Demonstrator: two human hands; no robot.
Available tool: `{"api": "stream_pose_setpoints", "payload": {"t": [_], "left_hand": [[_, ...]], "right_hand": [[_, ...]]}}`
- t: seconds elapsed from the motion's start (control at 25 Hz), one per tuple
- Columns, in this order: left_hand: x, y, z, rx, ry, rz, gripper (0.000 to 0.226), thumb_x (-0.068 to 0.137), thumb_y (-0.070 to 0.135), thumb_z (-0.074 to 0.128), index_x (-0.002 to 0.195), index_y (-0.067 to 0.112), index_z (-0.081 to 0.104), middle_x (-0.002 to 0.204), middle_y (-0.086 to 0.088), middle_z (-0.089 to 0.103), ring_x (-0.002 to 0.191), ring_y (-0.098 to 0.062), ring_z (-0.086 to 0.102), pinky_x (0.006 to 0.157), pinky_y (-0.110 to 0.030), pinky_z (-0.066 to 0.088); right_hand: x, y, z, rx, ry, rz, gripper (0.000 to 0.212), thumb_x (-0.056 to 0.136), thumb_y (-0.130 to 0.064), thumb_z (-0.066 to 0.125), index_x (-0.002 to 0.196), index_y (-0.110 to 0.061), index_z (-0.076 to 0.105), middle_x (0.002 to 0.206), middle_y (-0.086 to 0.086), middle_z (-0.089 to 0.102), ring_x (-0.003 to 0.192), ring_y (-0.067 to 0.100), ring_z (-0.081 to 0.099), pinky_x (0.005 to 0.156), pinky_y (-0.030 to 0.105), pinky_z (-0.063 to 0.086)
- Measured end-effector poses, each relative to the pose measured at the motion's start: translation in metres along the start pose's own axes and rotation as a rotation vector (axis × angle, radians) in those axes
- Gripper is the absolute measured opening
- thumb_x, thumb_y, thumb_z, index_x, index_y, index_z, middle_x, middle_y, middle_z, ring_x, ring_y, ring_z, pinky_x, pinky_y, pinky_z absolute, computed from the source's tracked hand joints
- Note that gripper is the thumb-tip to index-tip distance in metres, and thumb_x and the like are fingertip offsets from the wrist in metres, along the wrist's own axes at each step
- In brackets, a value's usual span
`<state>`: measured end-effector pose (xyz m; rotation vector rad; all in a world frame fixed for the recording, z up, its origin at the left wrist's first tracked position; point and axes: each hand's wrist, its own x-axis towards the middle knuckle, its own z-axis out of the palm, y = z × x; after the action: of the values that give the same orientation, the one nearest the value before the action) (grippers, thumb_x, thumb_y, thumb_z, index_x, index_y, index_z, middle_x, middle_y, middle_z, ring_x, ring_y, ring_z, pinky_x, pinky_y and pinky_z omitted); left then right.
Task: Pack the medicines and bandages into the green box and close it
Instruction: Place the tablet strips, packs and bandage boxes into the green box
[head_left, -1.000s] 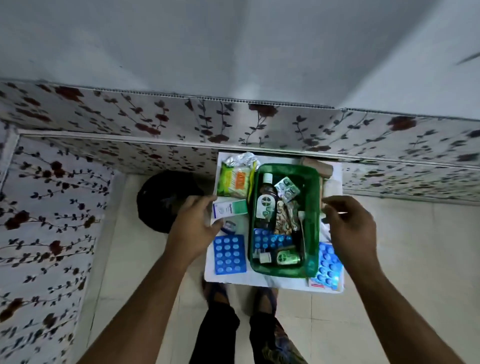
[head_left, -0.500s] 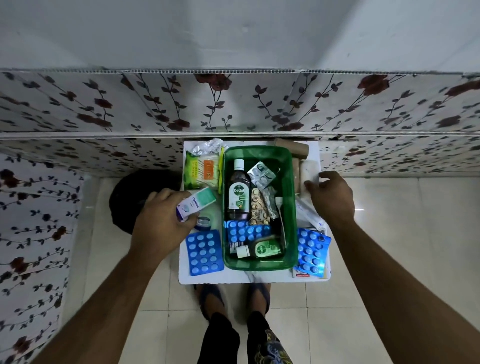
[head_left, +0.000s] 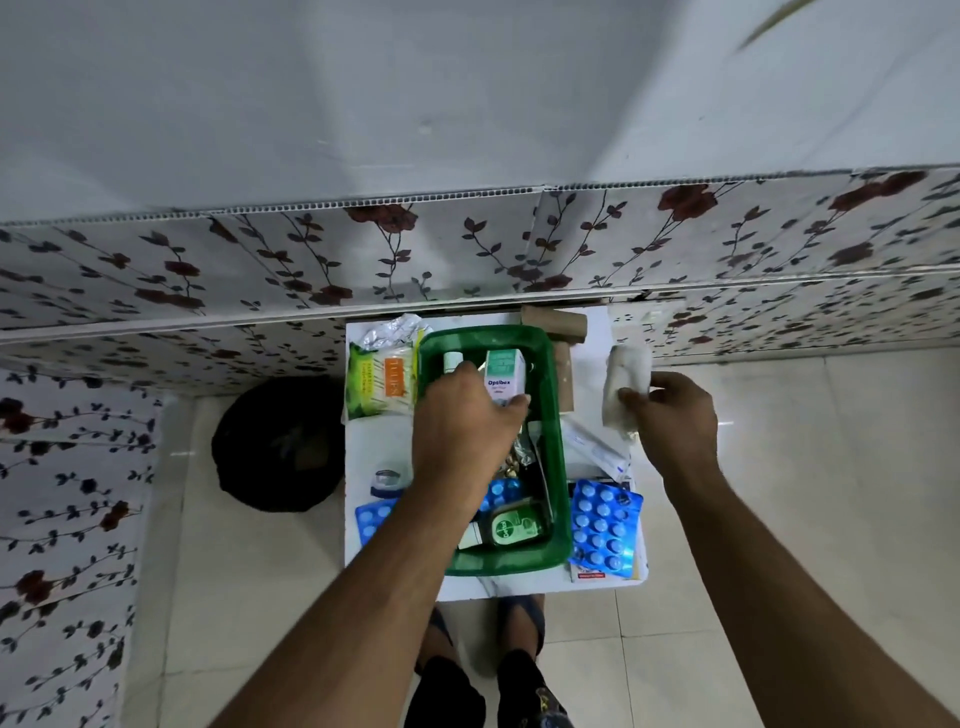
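Observation:
The green box (head_left: 558, 467) sits in the middle of a small white table (head_left: 395, 447). My left hand (head_left: 462, 421) is over the box and holds a white and teal Optibex carton (head_left: 504, 374) inside its far end. My right hand (head_left: 670, 415) is to the right of the box, gripping a white bandage roll (head_left: 623, 384) lifted off the table. A green Dettol bottle (head_left: 511, 527) lies at the box's near end. Blue pill strips lie on the table: one at the left (head_left: 371, 519), one at the right (head_left: 602, 525). A third blue strip (head_left: 501, 493) shows inside the box.
A yellow-green packet (head_left: 382, 382) and a foil pack (head_left: 389, 332) lie at the table's far left. Brown bandage rolls (head_left: 553, 325) rest behind and right of the box. A small round tin (head_left: 387, 480) sits on the left. A black bag (head_left: 275, 441) is on the floor at the left.
My left hand carried the carton from the table's left side into the box. My right hand picked up the white bandage roll and lifted it.

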<state>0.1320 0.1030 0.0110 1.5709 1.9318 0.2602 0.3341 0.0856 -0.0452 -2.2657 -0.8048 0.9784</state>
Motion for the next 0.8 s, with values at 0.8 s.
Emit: {"api": "stream_pose_setpoints", "payload": {"t": [0.8], "left_hand": [[0.013,-0.075,-0.058,-0.426,0.282,-0.096,0.019,0.087,0.010,0.059,0.088,0.026,0.069,0.078,0.011,0.069,0.071,-0.014,0.069,0.073,-0.039,0.059]], "right_hand": [[-0.089,-0.084,0.063,-0.325,-0.214,-0.300,0.023,0.088,-0.021,0.060,0.109,-0.014,0.066,0.097,0.007,0.074,0.092,0.028,0.067,0.074,0.032,0.051]]}}
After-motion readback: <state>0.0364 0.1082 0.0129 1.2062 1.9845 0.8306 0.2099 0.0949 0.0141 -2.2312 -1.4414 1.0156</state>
